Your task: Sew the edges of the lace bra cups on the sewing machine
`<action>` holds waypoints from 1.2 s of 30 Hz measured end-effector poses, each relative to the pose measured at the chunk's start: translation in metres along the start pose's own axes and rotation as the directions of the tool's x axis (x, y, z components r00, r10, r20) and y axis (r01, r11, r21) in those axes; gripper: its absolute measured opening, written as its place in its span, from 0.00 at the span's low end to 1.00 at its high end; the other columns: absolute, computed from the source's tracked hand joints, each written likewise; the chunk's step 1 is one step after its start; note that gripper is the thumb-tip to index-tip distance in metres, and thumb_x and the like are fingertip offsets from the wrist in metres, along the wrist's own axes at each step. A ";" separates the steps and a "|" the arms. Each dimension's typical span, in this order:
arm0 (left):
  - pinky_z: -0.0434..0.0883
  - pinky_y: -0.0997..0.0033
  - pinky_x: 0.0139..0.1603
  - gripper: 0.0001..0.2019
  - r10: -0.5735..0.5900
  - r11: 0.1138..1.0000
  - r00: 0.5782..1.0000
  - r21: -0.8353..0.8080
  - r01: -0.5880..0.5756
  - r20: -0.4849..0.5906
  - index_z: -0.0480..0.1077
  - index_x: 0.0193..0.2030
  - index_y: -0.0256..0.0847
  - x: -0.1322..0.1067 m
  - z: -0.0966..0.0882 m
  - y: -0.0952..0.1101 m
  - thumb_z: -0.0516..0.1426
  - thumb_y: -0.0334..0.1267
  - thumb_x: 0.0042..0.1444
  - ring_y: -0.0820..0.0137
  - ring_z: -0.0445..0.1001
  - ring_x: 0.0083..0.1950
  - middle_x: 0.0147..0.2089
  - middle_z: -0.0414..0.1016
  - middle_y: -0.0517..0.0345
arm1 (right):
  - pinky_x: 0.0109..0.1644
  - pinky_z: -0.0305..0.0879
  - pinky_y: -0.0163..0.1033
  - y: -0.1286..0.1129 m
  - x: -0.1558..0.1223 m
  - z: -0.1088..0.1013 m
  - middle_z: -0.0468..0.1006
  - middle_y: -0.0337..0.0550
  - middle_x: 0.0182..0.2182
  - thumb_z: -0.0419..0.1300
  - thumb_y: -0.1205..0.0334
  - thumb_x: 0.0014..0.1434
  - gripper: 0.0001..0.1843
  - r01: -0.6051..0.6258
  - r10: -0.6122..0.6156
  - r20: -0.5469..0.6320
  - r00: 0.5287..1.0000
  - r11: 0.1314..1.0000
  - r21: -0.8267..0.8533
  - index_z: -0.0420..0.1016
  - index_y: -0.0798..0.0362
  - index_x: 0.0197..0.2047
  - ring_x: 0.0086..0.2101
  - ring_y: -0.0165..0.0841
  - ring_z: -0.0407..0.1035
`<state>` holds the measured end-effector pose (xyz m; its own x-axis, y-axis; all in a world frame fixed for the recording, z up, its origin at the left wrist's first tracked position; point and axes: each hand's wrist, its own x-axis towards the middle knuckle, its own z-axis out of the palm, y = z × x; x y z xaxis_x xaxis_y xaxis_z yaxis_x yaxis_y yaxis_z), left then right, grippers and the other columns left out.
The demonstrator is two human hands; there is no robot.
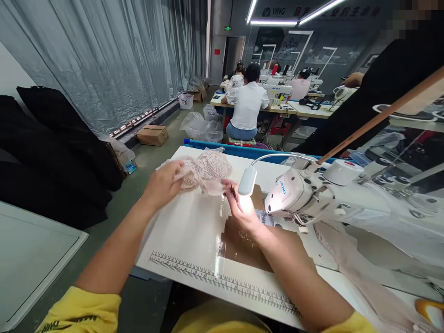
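Note:
Both hands hold a pale pink lace garment piece [208, 170] above the white sewing table [194, 231]. My left hand [163, 184] is closed on its left edge. My right hand [239, 206] pinches its lower right edge, close to the white lamp head [247, 180] of the sewing machine. The white sewing machine [305, 189] stands just right of my right hand. A brown panel [243, 245] lies on the table under my right wrist.
A printed ruler [222, 280] runs along the table's near edge. Black fabric stacks [52, 152] lie at left. A person in black [381, 92] stands at right. Seated workers [248, 106] sit at machines ahead. Cardboard boxes [152, 134] and plastic bags [203, 127] are on the floor.

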<state>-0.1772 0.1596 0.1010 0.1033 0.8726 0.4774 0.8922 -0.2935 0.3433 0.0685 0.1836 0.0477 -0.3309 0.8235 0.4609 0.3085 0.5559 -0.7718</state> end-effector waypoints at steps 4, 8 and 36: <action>0.58 0.62 0.62 0.08 0.142 0.984 0.953 0.142 -0.107 -0.268 0.59 0.39 0.40 0.038 -0.003 -0.026 0.49 0.26 0.53 0.65 0.58 0.64 0.63 0.62 0.47 | 0.65 0.52 0.48 0.020 0.063 0.019 0.62 0.50 0.61 0.45 0.61 0.64 0.15 0.192 -0.196 -0.038 0.980 0.978 -0.084 0.66 0.50 0.51 0.61 0.37 0.56; 0.58 0.55 0.63 0.07 0.065 0.986 0.994 0.147 -0.079 0.092 0.63 0.40 0.39 0.040 0.045 -0.050 0.52 0.31 0.53 0.58 0.58 0.65 0.61 0.64 0.44 | 0.64 0.51 0.52 0.052 0.080 0.026 0.60 0.56 0.62 0.44 0.66 0.62 0.18 0.069 -0.042 0.126 0.991 0.974 -0.217 0.67 0.55 0.52 0.62 0.41 0.53; 0.69 0.68 0.49 0.22 0.402 0.219 0.474 -0.584 0.781 0.784 0.74 0.44 0.38 -0.100 0.139 0.220 0.56 0.56 0.55 0.67 0.73 0.46 0.44 0.76 0.50 | 0.37 0.66 0.38 -0.018 -0.220 -0.158 0.80 0.41 0.36 0.56 0.58 0.57 0.10 -0.436 0.447 -0.055 0.893 0.829 -0.351 0.74 0.46 0.42 0.35 0.37 0.74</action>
<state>0.0697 0.0627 0.0161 0.7518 0.6016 -0.2699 0.0193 0.3891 0.9210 0.2763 0.0099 0.0293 -0.1083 0.9899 0.0910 0.7126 0.1411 -0.6872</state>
